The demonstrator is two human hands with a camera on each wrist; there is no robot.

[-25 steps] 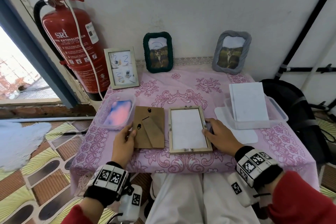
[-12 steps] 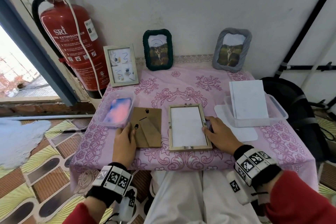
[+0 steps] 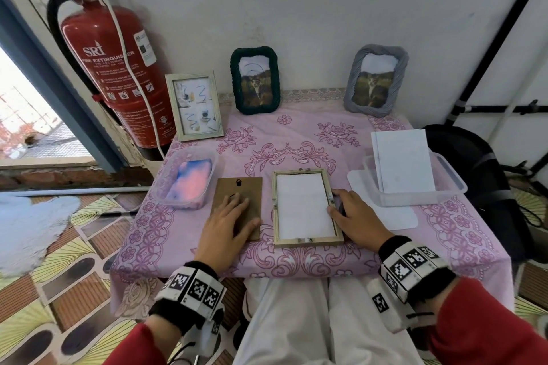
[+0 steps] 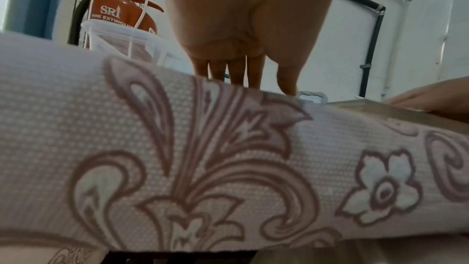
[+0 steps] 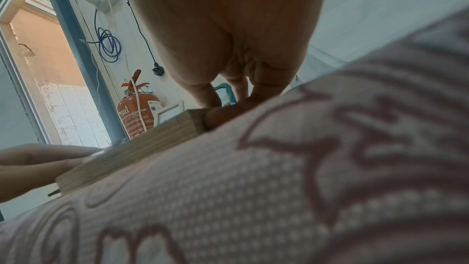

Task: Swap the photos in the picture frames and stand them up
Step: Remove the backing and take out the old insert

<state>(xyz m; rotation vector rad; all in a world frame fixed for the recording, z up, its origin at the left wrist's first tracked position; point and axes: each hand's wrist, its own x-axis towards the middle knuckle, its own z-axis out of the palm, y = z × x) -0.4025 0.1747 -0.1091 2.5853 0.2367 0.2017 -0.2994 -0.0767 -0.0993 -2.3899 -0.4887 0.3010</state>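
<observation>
Pink flowered cloth [image 3: 299,133] covers the small table against the white wall. Near me the wooden frame [image 3: 305,207] lies face down, a white sheet showing in its opening, and its brown backing board [image 3: 237,192] lies just left of it. My left hand [image 3: 226,224] rests flat on that board, fingers straight and slightly spread. My right hand [image 3: 355,219] curls against the frame's right rail, thumb on its edge, steadying it. Refitting the back seems next: I should lift the board by its edges, seat it square inside the rails, then turn the small clips [image 3: 302,238] over it without shifting the sheet.
</observation>
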